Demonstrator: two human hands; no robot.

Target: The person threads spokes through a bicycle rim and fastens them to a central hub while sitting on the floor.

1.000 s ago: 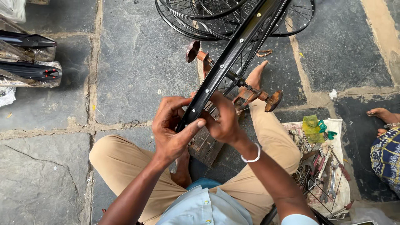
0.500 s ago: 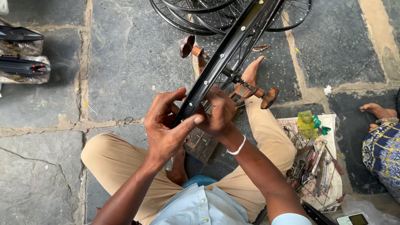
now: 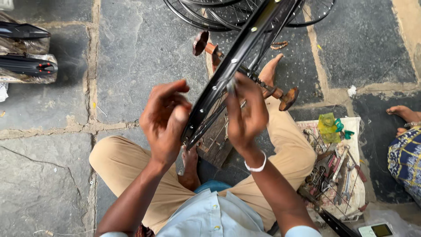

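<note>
The left hand (image 3: 164, 120) grips the black wheel rim (image 3: 232, 66); the right hand (image 3: 245, 114) pinches its inner edge. Bare stone floor (image 3: 131, 52) lies open to the left; tools (image 3: 337, 171) crowd the right.

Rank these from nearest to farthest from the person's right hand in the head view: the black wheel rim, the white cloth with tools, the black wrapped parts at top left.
1. The black wheel rim: touched by the right hand, just above it.
2. The white cloth with tools: on the floor to the right, by the knee.
3. The black wrapped parts: far left edge, beyond the left hand.
</note>
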